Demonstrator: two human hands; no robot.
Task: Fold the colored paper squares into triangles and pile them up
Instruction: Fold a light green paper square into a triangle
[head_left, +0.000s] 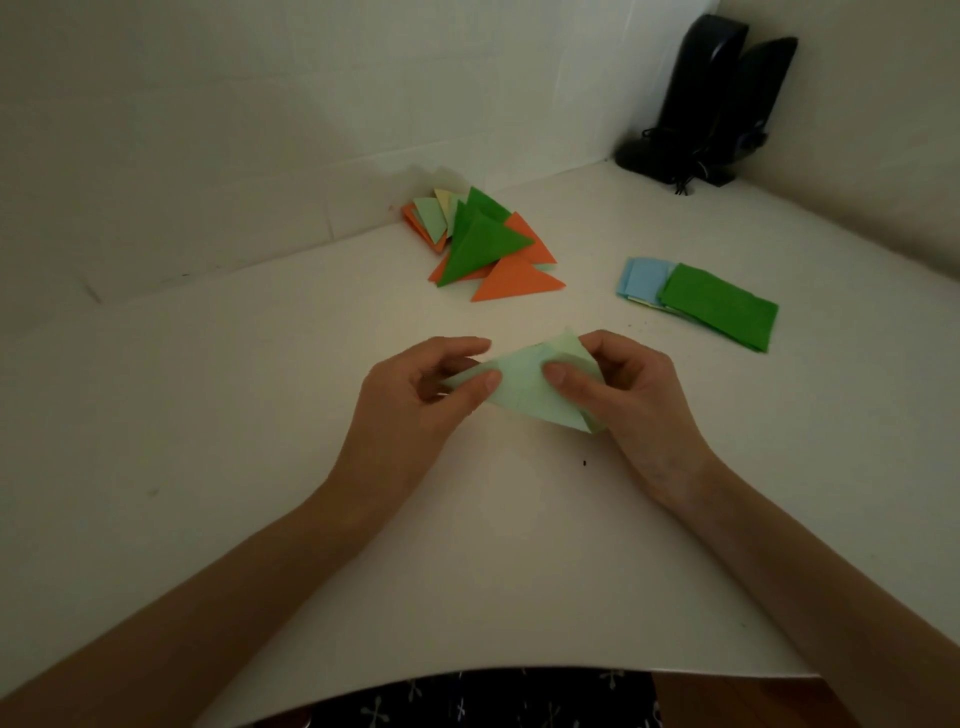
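Note:
A pale green paper (524, 387) is held just above the white table, partly folded over itself. My left hand (415, 400) pinches its left corner between thumb and fingers. My right hand (628, 395) grips its right side, thumb on top. Behind them, against the wall, lies a loose pile of folded triangles (485, 244) in dark green, orange, pale green and yellow. To the right sits a stack of unfolded squares (701, 301), dark green on top with light blue showing beneath.
The white table (260, 415) meets walls at the back and right. Two black speakers (711, 98) with cables stand in the far right corner. The table's near edge runs along the bottom, with dark patterned fabric below it.

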